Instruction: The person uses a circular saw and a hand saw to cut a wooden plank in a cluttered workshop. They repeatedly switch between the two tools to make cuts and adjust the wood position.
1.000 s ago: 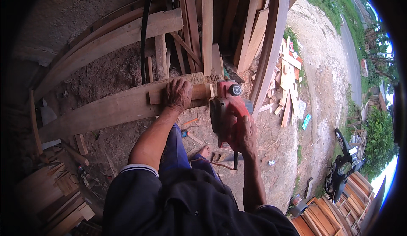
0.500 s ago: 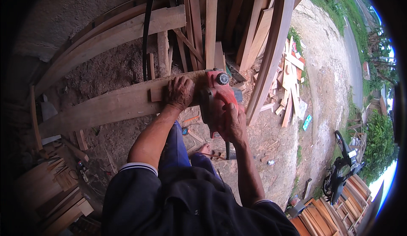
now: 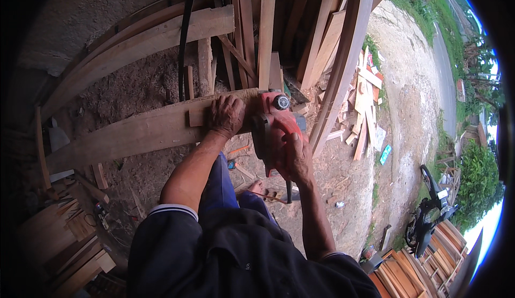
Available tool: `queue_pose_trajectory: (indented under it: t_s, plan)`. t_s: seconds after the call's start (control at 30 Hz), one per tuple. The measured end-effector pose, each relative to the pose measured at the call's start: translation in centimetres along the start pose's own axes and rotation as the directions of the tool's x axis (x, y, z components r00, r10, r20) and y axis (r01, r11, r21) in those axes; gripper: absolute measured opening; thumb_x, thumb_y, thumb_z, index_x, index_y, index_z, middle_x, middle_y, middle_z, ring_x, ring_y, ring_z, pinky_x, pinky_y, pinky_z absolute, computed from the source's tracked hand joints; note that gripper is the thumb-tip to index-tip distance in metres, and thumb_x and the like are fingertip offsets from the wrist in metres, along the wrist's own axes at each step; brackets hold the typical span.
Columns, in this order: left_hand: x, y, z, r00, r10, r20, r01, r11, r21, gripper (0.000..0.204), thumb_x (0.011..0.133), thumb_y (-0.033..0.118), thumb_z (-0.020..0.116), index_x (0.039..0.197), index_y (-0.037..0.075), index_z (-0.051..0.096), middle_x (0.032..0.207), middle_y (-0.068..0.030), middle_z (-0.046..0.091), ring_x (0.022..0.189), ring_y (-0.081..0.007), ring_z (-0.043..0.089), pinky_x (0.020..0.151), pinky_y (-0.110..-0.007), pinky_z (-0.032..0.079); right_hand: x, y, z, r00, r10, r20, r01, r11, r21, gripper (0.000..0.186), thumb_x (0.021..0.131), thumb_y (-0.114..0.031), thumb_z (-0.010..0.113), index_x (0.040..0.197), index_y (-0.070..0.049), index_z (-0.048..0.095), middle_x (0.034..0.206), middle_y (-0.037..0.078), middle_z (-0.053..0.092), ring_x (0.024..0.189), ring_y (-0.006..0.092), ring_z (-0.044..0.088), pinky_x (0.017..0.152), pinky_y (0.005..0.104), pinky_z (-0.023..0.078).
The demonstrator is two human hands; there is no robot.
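A red electric planer (image 3: 280, 129) with a dark round knob sits at the right end of a long, wide wooden plank (image 3: 134, 127). My right hand (image 3: 298, 156) is wrapped round its rear handle. Just left of the planer, my left hand (image 3: 227, 117) is closed over a short wooden block (image 3: 197, 117) on the plank. The fingertips bend over its far side, and the palm covers most of the block. Whatever part of the work lies under the planer's body is hidden.
Upright boards (image 3: 267, 30) lean beyond the plank, and a long beam (image 3: 343, 67) slants at its right. Offcuts (image 3: 363, 105) lie heaped on the ground. Stacked wood (image 3: 70, 239) is at lower left. A motorcycle (image 3: 429, 212) stands at the right.
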State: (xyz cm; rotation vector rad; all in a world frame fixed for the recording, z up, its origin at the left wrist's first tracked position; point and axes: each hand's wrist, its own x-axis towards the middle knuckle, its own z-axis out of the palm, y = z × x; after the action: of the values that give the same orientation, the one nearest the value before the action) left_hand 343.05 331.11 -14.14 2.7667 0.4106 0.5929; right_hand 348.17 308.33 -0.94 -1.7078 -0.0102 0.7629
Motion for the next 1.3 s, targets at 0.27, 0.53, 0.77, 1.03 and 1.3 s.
queue_pose_trajectory:
  t_s: [0.27, 0.53, 0.77, 1.03, 1.3]
  plan:
    - [-0.1, -0.2, -0.2, 0.999, 0.032, 0.011, -0.032, 0.999, -0.005, 0.013, 0.090, 0.024, 0.063, 0.093, 0.011, 0.060, 0.100, -0.0080, 0.059, 0.103, -0.0313, 0.055, 0.086, -0.048, 0.043, 3.7, 0.0, -0.2, 0.993, -0.081, 0.080, 0.085, 0.996, -0.041, 0.063, 0.102, -0.056, 0.042, 0.110, 0.002, 0.064, 0.068, 0.005, 0.062, 0.056, 0.0131, 0.060, 0.051, 0.0270, 0.047]
    - [-0.1, -0.2, -0.2, 0.997, 0.037, 0.062, -0.039, 0.998, 0.040, 0.032, 0.089, 0.040, 0.066, 0.101, 0.010, 0.060, 0.107, -0.0106, 0.058, 0.105, -0.0334, 0.054, 0.089, -0.049, 0.042, 5.3, -0.7, -1.9, 0.996, -0.056, -0.074, 0.082, 0.899, 0.429, 0.050, 0.104, -0.047, 0.046, 0.104, -0.003, 0.068, 0.069, 0.002, 0.061, 0.054, 0.0099, 0.058, 0.047, 0.0254, 0.045]
    - [0.1, -0.8, -2.3, 0.943, 0.261, 0.206, -0.269, 0.963, 0.008, 0.072, 0.086, 0.067, 0.062, 0.124, 0.006, 0.061, 0.126, -0.0175, 0.055, 0.112, -0.0375, 0.053, 0.097, -0.051, 0.041, -4.6, 6.0, -7.2, 0.958, -0.013, -0.286, 0.032, 0.998, 0.060, 0.050, 0.104, -0.048, 0.048, 0.105, -0.002, 0.067, 0.074, 0.001, 0.060, 0.061, 0.0094, 0.051, 0.055, 0.0275, 0.042]
    - [4.6, -2.2, -4.5, 0.800, 0.383, 0.462, -0.313, 0.923, -0.224, 0.061, 0.101, 0.056, 0.048, 0.112, 0.000, 0.069, 0.109, -0.0194, 0.063, 0.103, -0.0392, 0.060, 0.090, -0.047, 0.049, -13.0, 14.6, -7.0, 0.904, 0.210, -0.373, -0.161, 0.974, 0.158, 0.056, 0.100, -0.054, 0.049, 0.108, -0.001, 0.067, 0.082, 0.008, 0.064, 0.075, 0.0170, 0.058, 0.069, 0.0348, 0.046]
    - [5.2, -2.0, -4.5, 0.778, 0.366, 0.511, -0.290, 0.930, -0.225, 0.065, 0.103, 0.058, 0.041, 0.107, 0.000, 0.069, 0.109, -0.0200, 0.062, 0.102, -0.0398, 0.061, 0.091, -0.046, 0.049, -15.5, 16.1, -5.5, 0.905, 0.256, -0.341, -0.220, 0.965, 0.139, 0.059, 0.098, -0.055, 0.049, 0.105, 0.001, 0.065, 0.086, 0.025, 0.065, 0.081, 0.0353, 0.065, 0.075, 0.0453, 0.048]
